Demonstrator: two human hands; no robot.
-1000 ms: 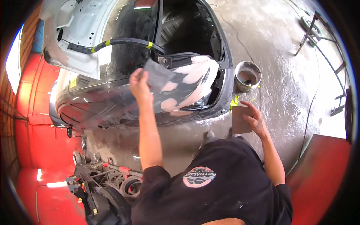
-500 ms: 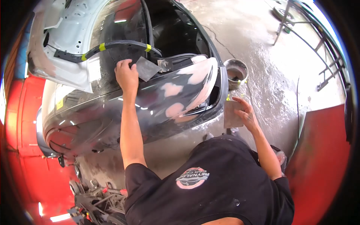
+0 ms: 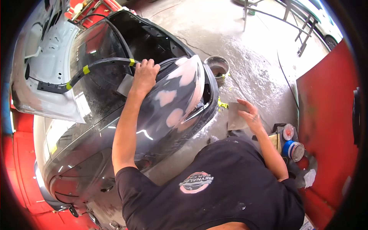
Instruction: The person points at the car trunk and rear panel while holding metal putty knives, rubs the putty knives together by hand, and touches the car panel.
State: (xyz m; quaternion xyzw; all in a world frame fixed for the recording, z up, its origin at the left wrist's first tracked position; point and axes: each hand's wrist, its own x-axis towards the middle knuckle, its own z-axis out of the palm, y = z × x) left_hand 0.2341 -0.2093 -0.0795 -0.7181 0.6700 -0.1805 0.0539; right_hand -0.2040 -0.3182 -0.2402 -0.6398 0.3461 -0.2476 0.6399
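My left hand [image 3: 145, 78] is over the dark car's rear side, by the lower edge of the rear window. Its fingers are curled downward and their tips are hidden, so what they grip is not visible. A grey sandpaper sheet [image 3: 124, 85] lies beside that wrist, partly covered by it. In my right hand [image 3: 251, 116], a grey-brown sheet of sandpaper [image 3: 235, 119] is held between thumb and fingers, away from the car. Pale pink filler patches [image 3: 166, 97] cover the rear quarter panel [image 3: 153, 115].
A black curved trim strip [image 3: 101, 63] with yellow tape rests across the rear window. An open trunk lid [image 3: 51, 69] stands at left. A bucket [image 3: 217, 68] sits on the wet floor behind the car. Cans [image 3: 294, 150] stand by the red panel [image 3: 326, 130] at right.
My left hand has moved right along the car, from the larger sandpaper sheet to where a smaller piece lay, now hidden. The view has shifted; my right hand still holds its sheet.
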